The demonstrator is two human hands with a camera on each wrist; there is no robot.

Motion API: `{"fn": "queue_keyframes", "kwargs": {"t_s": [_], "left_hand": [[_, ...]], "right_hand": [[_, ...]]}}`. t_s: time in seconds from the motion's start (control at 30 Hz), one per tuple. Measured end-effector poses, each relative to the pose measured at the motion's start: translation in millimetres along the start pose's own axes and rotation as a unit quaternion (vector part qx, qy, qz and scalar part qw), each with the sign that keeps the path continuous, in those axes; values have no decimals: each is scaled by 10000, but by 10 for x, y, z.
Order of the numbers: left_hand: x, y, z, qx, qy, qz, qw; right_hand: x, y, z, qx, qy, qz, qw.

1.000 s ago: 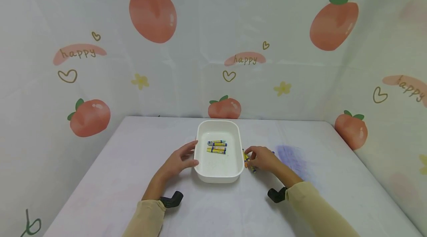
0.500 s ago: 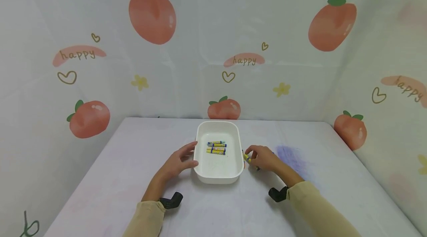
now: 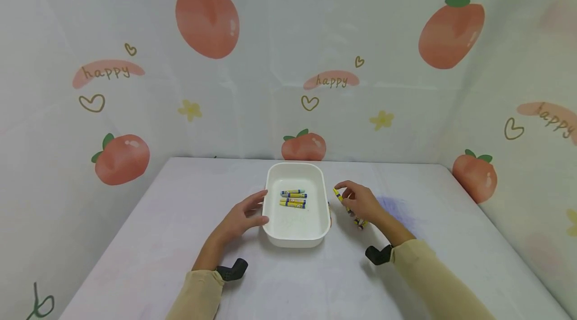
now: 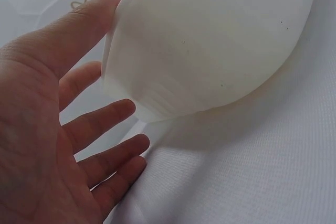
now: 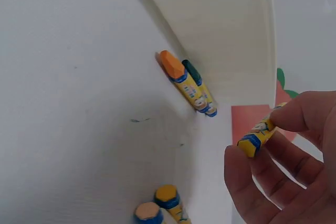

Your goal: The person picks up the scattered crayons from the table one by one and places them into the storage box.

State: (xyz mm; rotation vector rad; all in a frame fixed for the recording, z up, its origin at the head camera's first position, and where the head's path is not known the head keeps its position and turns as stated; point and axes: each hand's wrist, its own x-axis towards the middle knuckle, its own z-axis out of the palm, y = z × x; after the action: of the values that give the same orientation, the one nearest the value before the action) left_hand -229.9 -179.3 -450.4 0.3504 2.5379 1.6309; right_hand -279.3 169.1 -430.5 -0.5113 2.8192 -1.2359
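Note:
My right hand (image 3: 364, 205) pinches a yellow crayon (image 3: 338, 195) between thumb and fingers, held above the table just right of a white tray (image 3: 295, 227). In the right wrist view an orange crayon (image 5: 185, 85) and a dark green crayon (image 5: 202, 88) lie side by side against the tray's outer wall. A peach crayon (image 5: 148, 211) and an amber crayon (image 5: 167, 194) lie apart from them, near the right wrist. Several crayons (image 3: 293, 203) rest inside the tray. With fingers spread and relaxed, my left hand (image 3: 237, 219) touches the tray's left side.
The tray stands on a white cloth-covered table (image 3: 180, 240) with a blue-purple smudge (image 3: 396, 212) at the right. Behind the table's back edge hangs a white curtain (image 3: 270, 109) printed with peaches.
My right hand has lifted the yellow crayon from beside the tray and shifted slightly up and to the right. More crayons now show beneath it. The left hand stays in place.

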Motion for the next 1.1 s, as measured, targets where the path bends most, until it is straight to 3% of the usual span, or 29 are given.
{"fn": "queue_keyframes", "kwargs": {"t_s": [0.13,0.5,0.8,1.1], "left_hand": [[-33,74,-6,-9,-22,-56,10000],[68,-158,-2,-68,-58,3,10000],[53,-157,11,31,-16,-129,9999],[70,-153,-13,-29,-62,-26,10000]], "right_hand": [[33,-56,-21,164,121,-5,9998],[175,-216,-41,28,309,-230,9993],[334,-373,-47,-101,251,-308,9992],[490,-533,19,-177,5,-297,9994]]}}
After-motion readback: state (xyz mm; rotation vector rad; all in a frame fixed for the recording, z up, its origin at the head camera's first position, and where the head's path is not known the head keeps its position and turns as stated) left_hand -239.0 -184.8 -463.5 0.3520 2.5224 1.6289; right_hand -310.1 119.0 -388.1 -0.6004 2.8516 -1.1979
